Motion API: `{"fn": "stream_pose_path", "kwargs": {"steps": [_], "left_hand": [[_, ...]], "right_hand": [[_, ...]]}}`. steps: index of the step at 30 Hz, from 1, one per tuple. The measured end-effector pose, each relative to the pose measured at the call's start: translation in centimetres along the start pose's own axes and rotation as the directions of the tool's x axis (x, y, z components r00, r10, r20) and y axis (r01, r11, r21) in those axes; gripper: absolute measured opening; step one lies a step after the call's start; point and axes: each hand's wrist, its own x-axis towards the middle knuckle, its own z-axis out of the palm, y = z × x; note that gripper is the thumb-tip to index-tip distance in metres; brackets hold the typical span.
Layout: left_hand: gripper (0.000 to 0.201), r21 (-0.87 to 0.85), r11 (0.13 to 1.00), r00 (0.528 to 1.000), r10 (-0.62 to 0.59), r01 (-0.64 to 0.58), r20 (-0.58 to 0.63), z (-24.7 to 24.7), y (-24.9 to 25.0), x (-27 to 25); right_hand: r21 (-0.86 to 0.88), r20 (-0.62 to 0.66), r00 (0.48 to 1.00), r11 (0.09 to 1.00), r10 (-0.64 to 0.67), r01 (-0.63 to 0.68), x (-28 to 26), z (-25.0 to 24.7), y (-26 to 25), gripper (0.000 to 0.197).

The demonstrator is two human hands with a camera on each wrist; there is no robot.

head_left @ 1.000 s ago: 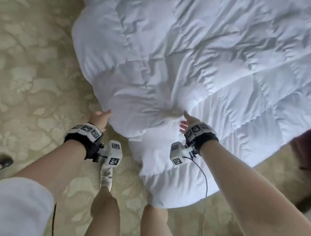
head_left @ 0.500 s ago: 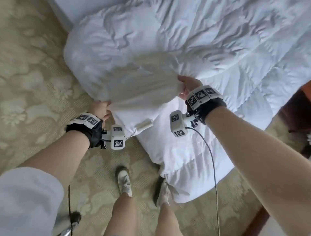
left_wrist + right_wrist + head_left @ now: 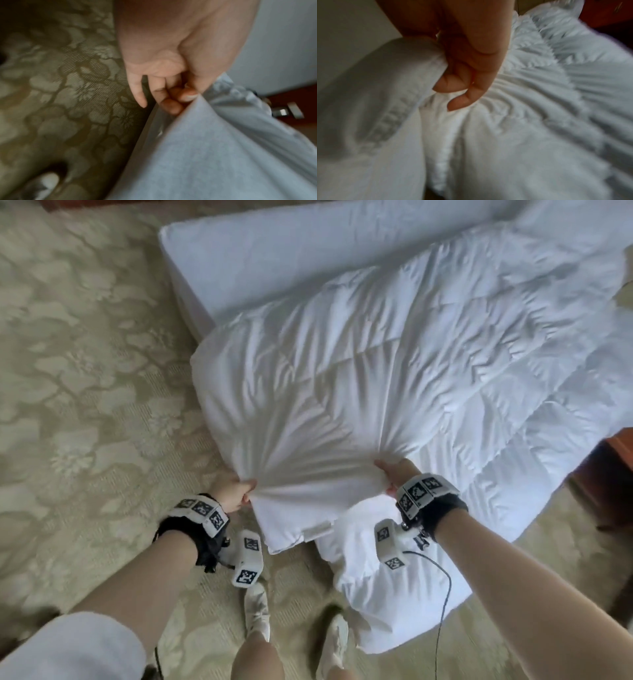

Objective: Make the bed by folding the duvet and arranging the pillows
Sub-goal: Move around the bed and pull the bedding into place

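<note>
At the near edge of the white duvet [image 3: 376, 364], both hands are closed on the fabric. The left hand [image 3: 233, 494] bunches the edge between its curled fingers [image 3: 169, 104] and thumb, with creases fanning out from the grip. The right hand [image 3: 397, 474] clutches a fold of the same edge a little to the right, its fingers [image 3: 462, 102] tucked into the cloth. Between the hands the duvet is pulled taut, and a doubled corner hangs down below them. Most of the duvet lies rumpled across the bed [image 3: 274, 254], and part of it spills over the bed's corner toward the patterned carpet [image 3: 85, 371]. Beyond it, the bare white sheet shows. Two white shoes [image 3: 257, 611] stand on the carpet by the hanging duvet.
</note>
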Motion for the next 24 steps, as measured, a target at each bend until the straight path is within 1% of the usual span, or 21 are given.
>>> {"fn": "stream_pose_path", "kwargs": {"steps": [1, 2, 3, 4, 5, 6, 7, 9, 10, 13, 14, 15, 18, 21, 24], "left_hand": [[0.031, 0.069, 0.998, 1.000, 0.003, -0.005, 0.025, 1.2, -0.9, 0.0], [0.027, 0.115, 0.993, 0.999, -0.013, 0.008, 0.043, 2.2, -1.6, 0.1], [0.019, 0.130, 0.991, 0.998, -0.031, 0.024, 0.052, 3.1, -1.8, 0.0], [0.016, 0.131, 0.991, 0.999, -0.037, 0.031, 0.040, 3.8, -1.8, 0.0], [0.023, 0.150, 0.988, 0.999, -0.036, 0.030, 0.035, 4.0, -1.6, 0.2], [0.027, 0.189, 0.982, 0.999, -0.023, 0.017, 0.031, 4.5, -0.9, 0.2], [0.025, 0.202, 0.979, 1.000, 0.002, -0.007, 0.027, 4.8, 0.0, 0.0], [0.016, 0.173, 0.984, 0.999, 0.048, -0.044, -0.018, 6.5, 2.1, -1.2], [0.017, 0.177, 0.982, 0.996, 0.078, -0.069, -0.042, 7.7, 3.0, -1.9], [0.022, 0.204, 0.973, 0.990, 0.124, -0.108, -0.071, 11.7, 4.4, -4.8], [0.026, 0.202, 0.969, 0.985, 0.160, -0.144, -0.065, 14.0, 4.2, -6.0], [0.027, 0.201, 0.968, 0.984, 0.164, -0.148, -0.067, 16.4, 3.9, -7.5], [0.024, 0.186, 0.973, 0.985, 0.151, -0.134, -0.080, 22.5, 1.5, -11.0], [0.018, 0.182, 0.980, 0.993, 0.093, -0.079, -0.070, 27.9, -3.5, -12.9], [0.019, 0.161, 0.987, 0.993, 0.016, 0.003, -0.119, 30.2, -9.2, -12.5]], "right_hand": [[-0.028, 0.001, 1.000, 0.999, 0.016, -0.016, 0.1, -0.7, 1.6, 0.047], [0.002, 0.007, 0.999, 0.999, 0.039, -0.039, 0.1, -1.3, 3.0, 0.046], [0.050, 0.025, 0.998, 0.997, 0.060, -0.061, 0.0, -2.3, 4.3, 0.045], [0.080, 0.049, 0.996, 0.994, 0.070, -0.074, 0.0, -3.0, 5.2, 0.048], [0.076, 0.094, 0.991, 0.992, 0.094, -0.101, -0.4, -3.6, 5.8, 0.051], [0.071, 0.112, 0.988, 0.991, 0.102, -0.111, -0.4, -4.5, 6.2, 0.053], [0.101, 0.094, 0.990, 0.988, 0.104, -0.114, -0.2, -5.2, 6.6, 0.055], [0.256, 0.059, 0.996, 0.963, 0.070, -0.083, -0.4, -7.7, 7.4, 0.052], [0.314, 0.041, 0.999, 0.948, 0.034, -0.045, -0.3, -9.1, 7.9, 0.049], [0.407, 0.031, 0.999, 0.913, -0.034, 0.018, -0.8, -12.8, 10.2, 0.042], [0.435, 0.032, 0.998, 0.900, -0.052, 0.032, -0.9, -14.7, 11.9, 0.041], [0.453, 0.027, 0.998, 0.890, -0.059, 0.041, -0.6, -16.6, 13.9, 0.040], [0.457, -0.005, 0.999, 0.888, -0.047, 0.044, 0.9, -21.1, 20.5, 0.032], [0.441, -0.004, 0.999, 0.897, 0.040, -0.034, 2.9, -24.3, 28.3, 0.024], [0.399, -0.014, 0.992, 0.910, 0.127, -0.111, 5.2, -24.3, 35.2, 0.033]]}}
